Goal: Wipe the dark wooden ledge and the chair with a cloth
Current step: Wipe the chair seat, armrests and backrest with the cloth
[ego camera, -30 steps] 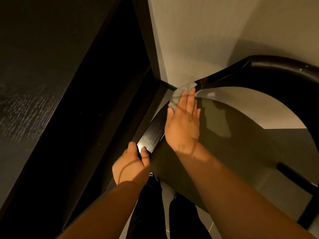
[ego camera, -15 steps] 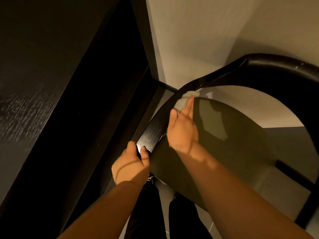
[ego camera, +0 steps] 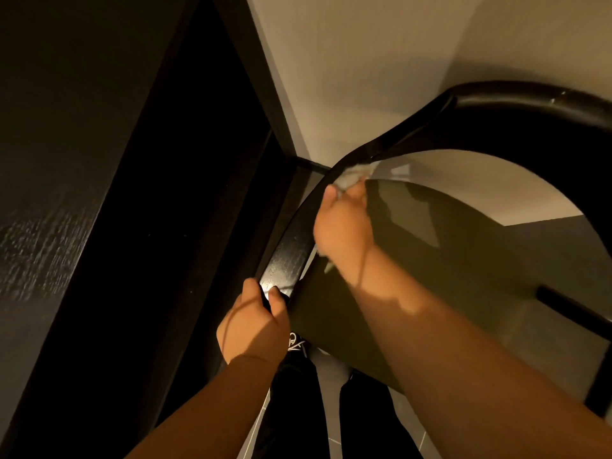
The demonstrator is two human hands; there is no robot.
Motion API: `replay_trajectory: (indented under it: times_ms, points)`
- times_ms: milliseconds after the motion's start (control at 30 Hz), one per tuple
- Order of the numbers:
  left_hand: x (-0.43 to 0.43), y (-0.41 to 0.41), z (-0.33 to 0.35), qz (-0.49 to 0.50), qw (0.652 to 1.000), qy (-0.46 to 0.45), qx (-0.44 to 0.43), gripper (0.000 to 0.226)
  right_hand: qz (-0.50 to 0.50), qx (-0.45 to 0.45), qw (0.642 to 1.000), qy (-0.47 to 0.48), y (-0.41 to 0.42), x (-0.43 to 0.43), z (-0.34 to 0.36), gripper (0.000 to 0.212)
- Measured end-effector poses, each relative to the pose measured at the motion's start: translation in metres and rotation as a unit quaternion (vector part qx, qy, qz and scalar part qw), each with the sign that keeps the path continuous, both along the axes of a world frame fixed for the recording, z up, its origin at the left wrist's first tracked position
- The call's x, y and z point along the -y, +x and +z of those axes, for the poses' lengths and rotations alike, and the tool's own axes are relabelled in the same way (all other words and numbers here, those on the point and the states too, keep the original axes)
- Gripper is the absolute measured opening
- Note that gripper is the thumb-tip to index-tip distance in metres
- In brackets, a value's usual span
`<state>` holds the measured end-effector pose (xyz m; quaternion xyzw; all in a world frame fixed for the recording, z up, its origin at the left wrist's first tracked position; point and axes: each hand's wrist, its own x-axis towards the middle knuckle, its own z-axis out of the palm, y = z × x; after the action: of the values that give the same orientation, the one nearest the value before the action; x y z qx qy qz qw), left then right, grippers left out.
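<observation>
Gripping the near end of the chair's [ego camera: 516,104] curved dark back rail, the left hand [ego camera: 253,326] has thumb and fingers wrapped round the wood. Farther along that rail the right hand [ego camera: 342,223] is closed on a pale cloth [ego camera: 351,178], bunched and blurred, pressed against the rail's inner edge. Beside them, to the left, rises the dark wooden ledge [ego camera: 59,160].
</observation>
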<state>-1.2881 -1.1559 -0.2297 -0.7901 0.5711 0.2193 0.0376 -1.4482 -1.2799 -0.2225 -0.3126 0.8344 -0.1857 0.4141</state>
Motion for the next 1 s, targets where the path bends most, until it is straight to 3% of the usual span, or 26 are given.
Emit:
replay_trajectory:
  times_ms: [67,167,233,300,367,400,433,500,567,633,667,700,733,800,900,1000]
  points:
    - [0.000,0.001,0.000,-0.003,1.000,0.006,0.001,0.027,0.027,-0.001,0.999,-0.017,0.005,-0.015,0.004,0.071]
    - [0.000,0.000,0.002,-0.004,1.000,0.008,-0.007,0.027,-0.069,0.073,0.994,0.039,-0.021,0.026,0.000,0.065]
    - [0.000,-0.001,0.003,-0.002,1.000,0.005,-0.011,0.033,-0.109,0.072,0.990,0.061,-0.043,0.053,0.003,0.055]
    - [0.001,-0.001,0.003,-0.004,1.000,0.008,-0.005,0.038,-0.168,0.098,0.981,0.008,-0.046,0.057,-0.001,0.049]
    - [0.000,-0.001,0.003,-0.003,1.000,0.010,-0.002,0.042,-0.161,0.115,0.980,-0.038,-0.031,0.038,0.009,0.048]
    - [0.000,-0.001,0.003,-0.005,1.000,0.010,-0.003,0.045,-0.122,0.120,0.985,-0.036,-0.024,0.026,0.011,0.048]
    - [0.000,-0.001,0.003,-0.005,1.000,0.011,-0.004,0.046,-0.005,0.086,0.996,-0.030,-0.017,0.016,0.009,0.048]
    - [0.001,-0.002,0.003,-0.006,1.000,0.017,0.001,0.046,0.132,-0.018,0.991,-0.006,-0.009,-0.003,0.015,0.047]
    - [0.002,-0.003,0.005,0.001,1.000,0.028,0.005,0.043,0.311,-0.080,0.943,0.088,0.001,-0.015,0.023,0.049]
    - [0.003,-0.005,0.009,0.005,0.999,0.033,0.006,0.040,0.337,-0.137,0.925,0.108,-0.003,-0.020,0.025,0.054]
    - [0.003,-0.005,0.011,0.007,0.999,0.035,0.000,0.039,0.298,-0.140,0.940,0.091,-0.001,-0.022,0.022,0.060]
    - [0.003,-0.005,0.011,0.002,0.999,0.037,-0.009,0.037,0.230,-0.067,0.969,0.068,0.001,-0.020,0.011,0.066]
    - [0.003,-0.003,0.009,-0.005,0.999,0.034,-0.018,0.036,0.098,0.057,0.994,0.000,-0.002,-0.019,0.008,0.070]
    - [0.004,0.001,0.006,-0.014,0.999,0.041,-0.029,0.042,-0.101,0.185,0.971,-0.108,-0.023,-0.014,0.007,0.071]
    - [0.015,0.001,0.011,-0.047,0.997,0.039,-0.036,0.050,-0.259,0.170,0.943,-0.119,-0.077,0.016,0.010,0.063]
    - [0.049,-0.017,0.021,-0.129,0.989,-0.013,-0.074,0.049,-0.277,0.102,0.948,-0.120,-0.095,0.026,0.008,0.060]
